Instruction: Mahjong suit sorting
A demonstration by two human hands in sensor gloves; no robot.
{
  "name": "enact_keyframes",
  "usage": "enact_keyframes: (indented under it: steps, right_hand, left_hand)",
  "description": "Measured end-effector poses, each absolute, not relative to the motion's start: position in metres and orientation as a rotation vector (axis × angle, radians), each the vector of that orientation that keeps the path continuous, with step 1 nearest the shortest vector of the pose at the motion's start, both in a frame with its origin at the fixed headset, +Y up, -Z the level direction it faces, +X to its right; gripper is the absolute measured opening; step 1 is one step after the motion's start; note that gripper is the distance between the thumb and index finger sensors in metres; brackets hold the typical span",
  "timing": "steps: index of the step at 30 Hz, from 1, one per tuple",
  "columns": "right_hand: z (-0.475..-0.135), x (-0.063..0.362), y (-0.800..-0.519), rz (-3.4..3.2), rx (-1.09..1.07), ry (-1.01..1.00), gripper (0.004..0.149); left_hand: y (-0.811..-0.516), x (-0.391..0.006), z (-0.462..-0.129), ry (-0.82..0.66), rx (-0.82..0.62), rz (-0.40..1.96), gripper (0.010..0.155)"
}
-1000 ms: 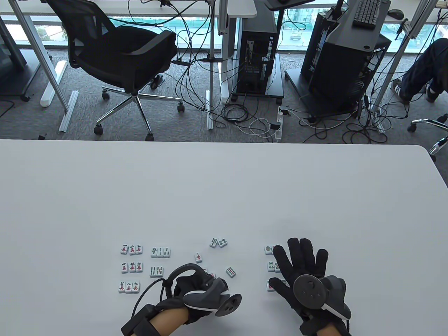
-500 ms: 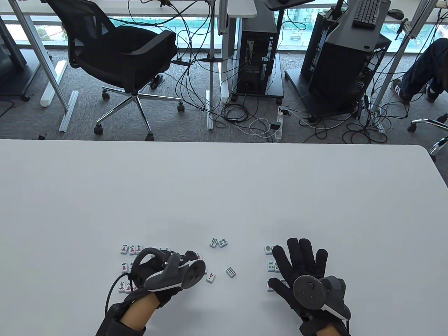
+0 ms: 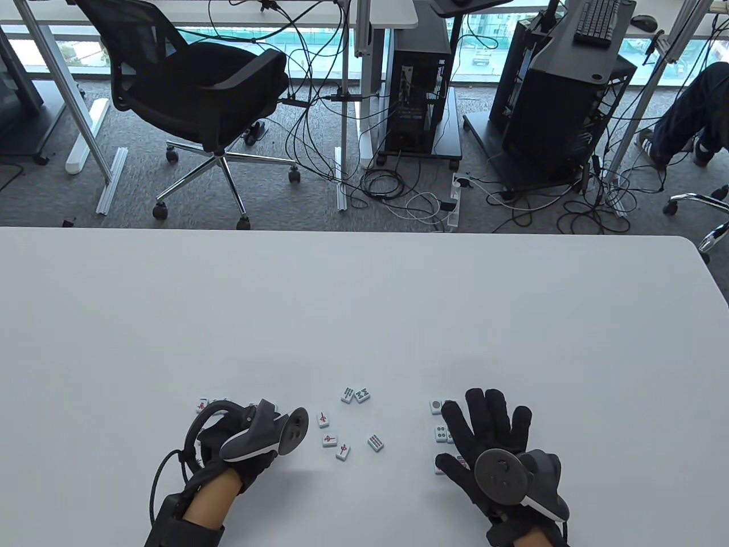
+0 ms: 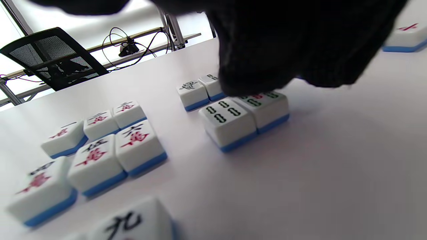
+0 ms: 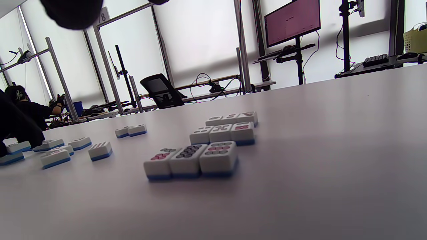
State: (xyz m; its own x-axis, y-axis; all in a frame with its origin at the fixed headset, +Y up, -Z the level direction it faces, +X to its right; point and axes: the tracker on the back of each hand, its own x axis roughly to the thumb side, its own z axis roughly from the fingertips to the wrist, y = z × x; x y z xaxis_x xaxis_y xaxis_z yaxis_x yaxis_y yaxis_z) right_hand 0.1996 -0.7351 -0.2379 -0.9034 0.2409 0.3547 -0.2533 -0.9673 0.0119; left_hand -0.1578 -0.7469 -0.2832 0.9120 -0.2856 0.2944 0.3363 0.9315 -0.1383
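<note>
My left hand [image 3: 256, 424] reaches over the sorted rows on the left. In the left wrist view its fingertips [image 4: 253, 70] curl down at the end of the lower bamboo row [image 4: 228, 121], and a sliver of a tile's blue base shows between them. The character tiles [image 4: 100, 143] form a block beside it. My right hand [image 3: 490, 421] lies flat with spread fingers on the circle tiles [image 3: 441, 433], a three-row block [image 5: 220, 136]. Loose in the middle lie three red-marked tiles [image 3: 329, 439], a bamboo tile [image 3: 375, 441] and a pair of tiles [image 3: 355, 394].
The white table [image 3: 364, 296] runs far beyond the tiles to its back edge. Past it on the floor stand an office chair [image 3: 193, 85], computer towers [image 3: 418, 85] and cables. A person's leg [image 3: 683, 114] shows at the far right.
My left hand has moved left from the loose tiles in the middle to the bamboo rows, uncovering two red-marked tiles. The right hand has stayed flat on the circle tiles.
</note>
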Motion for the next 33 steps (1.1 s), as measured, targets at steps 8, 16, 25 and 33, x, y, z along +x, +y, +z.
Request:
enact_keyframes:
  steps: [8, 16, 25, 33]
  right_hand:
    - [-0.238, 0.199, -0.735, 2.837, 0.526, -0.051, 0.075]
    - [-0.238, 0.199, -0.735, 2.837, 0.524, -0.053, 0.076]
    - [-0.238, 0.2, -0.735, 2.833, 0.519, -0.052, 0.076]
    - [-0.238, 0.2, -0.735, 2.828, 0.528, -0.046, 0.075]
  left_hand:
    - [-0.757, -0.158, -0.285, -0.255, -0.226, -0.384, 0.06]
    - [-0.752, -0.153, -0.285, -0.225, -0.265, -0.418, 0.064]
    - [-0.727, -0.127, -0.299, -0.274, -0.196, -0.286, 0.062]
    - [-0.722, -0.077, -0.338, -0.259, -0.085, -0.267, 0.059]
